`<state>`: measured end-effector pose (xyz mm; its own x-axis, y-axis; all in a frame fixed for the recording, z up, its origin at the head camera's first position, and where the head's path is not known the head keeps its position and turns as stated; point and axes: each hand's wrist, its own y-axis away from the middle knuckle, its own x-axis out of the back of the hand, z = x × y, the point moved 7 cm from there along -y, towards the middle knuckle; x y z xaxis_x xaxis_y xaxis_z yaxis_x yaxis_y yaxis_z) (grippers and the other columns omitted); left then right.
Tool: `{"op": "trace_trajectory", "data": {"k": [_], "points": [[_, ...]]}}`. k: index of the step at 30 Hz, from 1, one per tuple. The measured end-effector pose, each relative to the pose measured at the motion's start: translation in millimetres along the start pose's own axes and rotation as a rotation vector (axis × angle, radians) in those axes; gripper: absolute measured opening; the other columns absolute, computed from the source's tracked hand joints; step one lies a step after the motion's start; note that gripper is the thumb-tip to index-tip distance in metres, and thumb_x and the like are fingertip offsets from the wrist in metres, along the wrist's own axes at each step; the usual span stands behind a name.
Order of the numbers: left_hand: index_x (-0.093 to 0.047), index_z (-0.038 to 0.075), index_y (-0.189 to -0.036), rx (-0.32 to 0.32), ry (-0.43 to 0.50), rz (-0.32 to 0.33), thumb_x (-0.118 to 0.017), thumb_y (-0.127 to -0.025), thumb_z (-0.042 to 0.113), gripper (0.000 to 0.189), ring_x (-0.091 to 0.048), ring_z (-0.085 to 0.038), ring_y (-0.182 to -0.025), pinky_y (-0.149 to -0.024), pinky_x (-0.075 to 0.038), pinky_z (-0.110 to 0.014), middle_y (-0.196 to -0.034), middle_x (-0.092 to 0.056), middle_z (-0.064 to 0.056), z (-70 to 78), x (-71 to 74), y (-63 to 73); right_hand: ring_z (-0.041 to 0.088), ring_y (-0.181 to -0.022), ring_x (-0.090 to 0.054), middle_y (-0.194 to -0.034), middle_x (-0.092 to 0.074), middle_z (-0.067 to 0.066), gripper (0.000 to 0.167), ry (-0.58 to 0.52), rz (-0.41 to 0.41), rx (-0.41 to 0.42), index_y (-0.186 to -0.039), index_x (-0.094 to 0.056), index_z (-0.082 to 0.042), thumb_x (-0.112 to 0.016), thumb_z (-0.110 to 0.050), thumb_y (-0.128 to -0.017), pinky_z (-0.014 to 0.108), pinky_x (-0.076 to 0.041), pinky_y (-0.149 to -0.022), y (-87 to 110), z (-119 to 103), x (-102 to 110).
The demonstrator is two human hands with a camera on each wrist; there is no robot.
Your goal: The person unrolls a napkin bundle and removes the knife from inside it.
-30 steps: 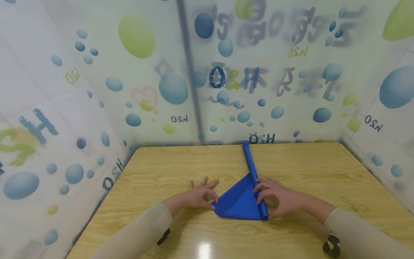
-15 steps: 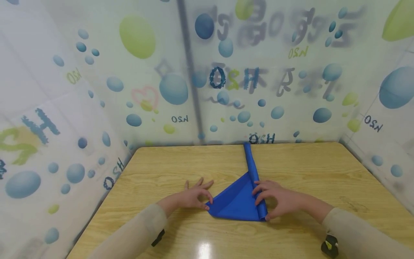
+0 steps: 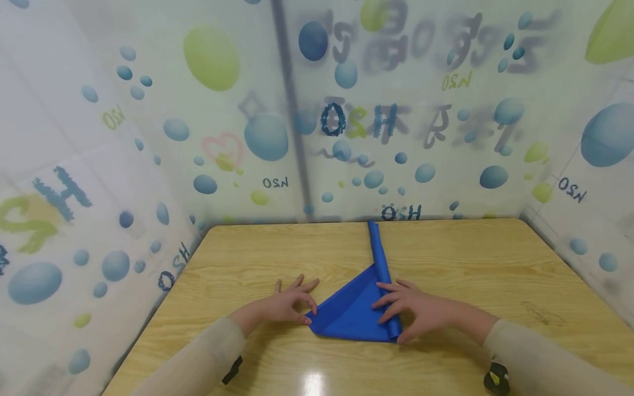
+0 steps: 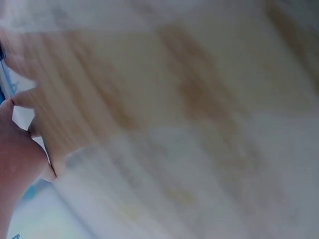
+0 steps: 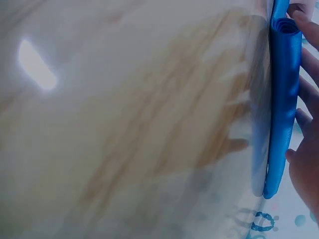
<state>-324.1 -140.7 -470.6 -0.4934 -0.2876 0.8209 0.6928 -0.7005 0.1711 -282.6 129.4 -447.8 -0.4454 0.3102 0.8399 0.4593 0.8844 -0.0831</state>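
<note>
A blue cloth [image 3: 353, 319] lies on the table, its right side wound into a long roll [image 3: 378, 253] and the rest spread as a flat triangle. My left hand [image 3: 281, 307] pinches the triangle's left corner between thumb and index finger, the other fingers spread out. Bent over the near half of the roll, my right hand [image 3: 421, 309] has its thumb at the near end and its fingers across the top. In the right wrist view the roll [image 5: 284, 104] shows coiled layers at its end, beside my right hand [image 5: 308, 172]. Only part of my left hand [image 4: 20, 154] shows in the left wrist view.
The wooden table [image 3: 470, 247] has a glossy surface with a bright reflection near the front. Behind it and at both sides stand pale walls [image 3: 436, 55] printed with blue and green drops. The roll's far end reaches close to the table's back edge.
The left hand has moved left with the cloth's corner still pinched. The right hand and the roll have also shifted left, and the roll's near end now sits slightly closer to me.
</note>
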Motion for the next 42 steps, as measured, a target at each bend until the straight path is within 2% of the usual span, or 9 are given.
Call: {"op": "trace_trajectory", "data": {"k": [5,13,23,27,33,40,42], "points": [[-0.065,0.036,-0.091,-0.003,-0.002,0.005,-0.076,-0.085,0.031,0.013,0.006,-0.041,-0.146,-0.098,0.015,-0.075,-0.16,-0.021,-0.003,-0.4,1.2,2.7,0.046,-0.141,-0.023,-0.136,-0.055,-0.003,0.038,0.01,-0.018,-0.012,-0.12,-0.069,-0.031,-0.075,-0.04,-0.083,0.074,-0.009,-0.103,-1.5,-1,0],[-0.065,0.035,-0.091,-0.014,0.002,0.007,-0.075,-0.085,0.03,0.013,0.005,-0.042,-0.145,-0.097,0.015,-0.076,-0.16,-0.022,-0.004,-1.2,3.0,7.9,0.047,-0.138,-0.027,-0.127,-0.055,-0.003,0.039,0.033,-0.001,0.025,-0.117,-0.07,-0.03,-0.079,-0.035,-0.08,0.075,-0.011,-0.102,1.0,-7,6],[-0.065,0.036,-0.09,-0.012,0.011,-0.004,-0.074,-0.086,0.034,0.01,0.007,-0.043,-0.145,-0.096,0.017,-0.075,-0.16,-0.021,-0.005,-10.4,6.2,14.0,0.041,-0.14,-0.025,-0.129,-0.054,-0.005,0.037,0.042,0.029,-0.031,-0.108,-0.07,-0.037,-0.084,-0.032,-0.074,0.07,-0.011,-0.105,5.4,-1,8],[-0.065,0.036,-0.089,-0.004,0.031,-0.013,-0.074,-0.086,0.033,0.01,0.008,-0.044,-0.145,-0.096,0.018,-0.076,-0.161,-0.021,-0.006,-13.7,8.7,18.2,0.041,-0.14,-0.026,-0.128,-0.053,-0.006,0.036,0.056,0.028,-0.029,-0.106,-0.069,-0.038,-0.084,-0.033,-0.074,0.07,-0.012,-0.105,7.2,1,7],[-0.065,0.035,-0.09,-0.006,0.032,-0.016,-0.074,-0.086,0.031,0.01,0.009,-0.045,-0.144,-0.096,0.017,-0.076,-0.16,-0.021,-0.007,-17.0,12.1,24.2,0.041,-0.14,-0.027,-0.13,-0.053,-0.005,0.038,0.071,0.02,-0.021,-0.109,-0.069,-0.037,-0.083,-0.031,-0.074,0.07,-0.014,-0.105,5.3,-1,6],[-0.066,0.035,-0.089,0.0,0.022,-0.002,-0.075,-0.085,0.03,0.01,0.008,-0.047,-0.143,-0.094,0.015,-0.079,-0.159,-0.023,-0.011,-25.4,17.0,33.2,0.045,-0.139,-0.027,-0.138,-0.052,0.0,0.039,0.099,0.035,0.015,-0.12,-0.068,-0.031,-0.075,-0.041,-0.082,0.072,-0.017,-0.103,-1.4,-9,4],[-0.066,0.035,-0.089,0.004,0.016,0.0,-0.075,-0.085,0.032,0.01,0.009,-0.047,-0.143,-0.093,0.016,-0.079,-0.16,-0.022,-0.01,-29.3,18.4,36.0,0.045,-0.14,-0.024,-0.142,-0.049,0.001,0.041,0.082,0.021,-0.002,-0.123,-0.066,-0.03,-0.074,-0.042,-0.084,0.072,-0.015,-0.103,-4.2,-10,2]]}}
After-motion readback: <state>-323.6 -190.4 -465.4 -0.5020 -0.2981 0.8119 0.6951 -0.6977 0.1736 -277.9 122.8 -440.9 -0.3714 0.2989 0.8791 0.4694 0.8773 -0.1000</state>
